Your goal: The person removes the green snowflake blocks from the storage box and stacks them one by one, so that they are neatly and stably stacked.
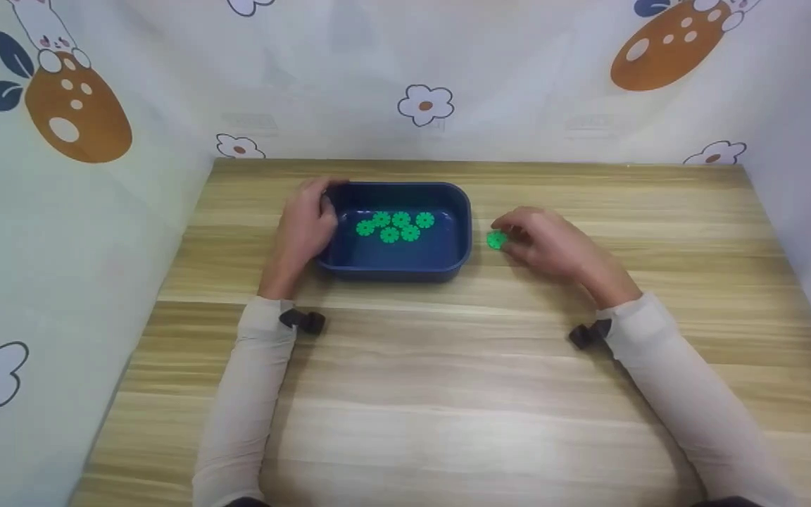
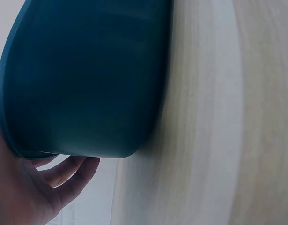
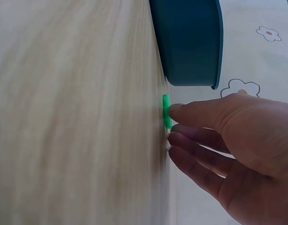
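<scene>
A dark blue rectangular plastic tub (image 1: 395, 264) stands on the table. My left hand (image 1: 305, 222) grips the tub's left end at the rim, and its fingers (image 2: 71, 176) reach along the outer wall. Several green slotted plastic discs (image 1: 390, 234) lie on the tub floor, most of them in a cluster. Just right of the tub, one more green disc (image 1: 495, 240) is flat on the wood. My right hand (image 1: 546, 243) pinches that disc at its edge with curled fingers, the thumb touching it in the right wrist view.
The wood-grain table (image 1: 448, 373) reaches back to a wall covering (image 1: 335, 91) printed with flowers and rabbits. Side panels rise at left and right. A small black camera mount (image 1: 305, 322) sits on each wrist.
</scene>
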Tool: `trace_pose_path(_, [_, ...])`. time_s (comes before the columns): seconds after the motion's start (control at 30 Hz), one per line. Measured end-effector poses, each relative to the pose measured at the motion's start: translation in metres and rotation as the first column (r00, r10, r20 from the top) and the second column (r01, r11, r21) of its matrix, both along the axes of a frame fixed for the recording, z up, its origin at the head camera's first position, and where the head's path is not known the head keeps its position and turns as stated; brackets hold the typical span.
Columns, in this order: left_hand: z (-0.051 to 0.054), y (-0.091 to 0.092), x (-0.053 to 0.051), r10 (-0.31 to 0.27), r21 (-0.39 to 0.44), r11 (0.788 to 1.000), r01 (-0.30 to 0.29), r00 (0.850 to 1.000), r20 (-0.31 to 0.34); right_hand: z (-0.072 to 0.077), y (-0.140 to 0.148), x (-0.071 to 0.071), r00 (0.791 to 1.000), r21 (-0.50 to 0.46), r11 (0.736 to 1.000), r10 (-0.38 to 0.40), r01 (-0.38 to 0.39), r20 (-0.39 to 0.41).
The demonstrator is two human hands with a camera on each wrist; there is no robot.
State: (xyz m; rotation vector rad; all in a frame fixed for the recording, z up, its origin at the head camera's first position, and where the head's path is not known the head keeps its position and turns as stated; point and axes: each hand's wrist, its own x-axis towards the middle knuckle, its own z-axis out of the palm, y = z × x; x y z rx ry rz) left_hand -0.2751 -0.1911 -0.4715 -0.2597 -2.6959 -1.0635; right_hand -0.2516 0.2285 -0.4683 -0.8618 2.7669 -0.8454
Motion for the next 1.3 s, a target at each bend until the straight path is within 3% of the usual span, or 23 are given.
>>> trace_pose_path(0.27, [0.001, 0.0, 0.001, 0.004, -0.004, 1.0, -0.004, 1.0, -0.002, 0.009, -0.004, 0.001, 0.999, -0.08, 0.997, -0.015, 0.013, -0.03])
trace_pose_path(0.57, [0.001, 0.001, 0.0, 0.005, -0.01, 1.0, -0.005, 1.0, -0.004, 0.026, -0.027, 0.001, 0.988, -0.186, 0.982, -0.048, 0.021, -0.145])
trace_pose_path(0.83, [0.0, 0.001, -0.001, 0.002, -0.008, 1.0, -0.002, 1.0, -0.016, 0.03, -0.051, -0.001, 0.983, -0.202, 0.979, -0.002, -0.036, -0.184])
trace_pose_path(1.03, [0.0, 0.002, 0.0, 0.006, -0.006, 1.0, -0.006, 1.0, -0.01, 0.03, -0.069, -0.003, 0.982, -0.183, 0.981, 0.025, -0.06, -0.187])
trace_pose_path(1.3, [0.002, 0.001, 0.001, 0.016, -0.015, 1.0, -0.016, 1.0, 0.011, 0.027, -0.088, -0.007, 0.992, -0.163, 0.984, 0.057, -0.075, -0.111])
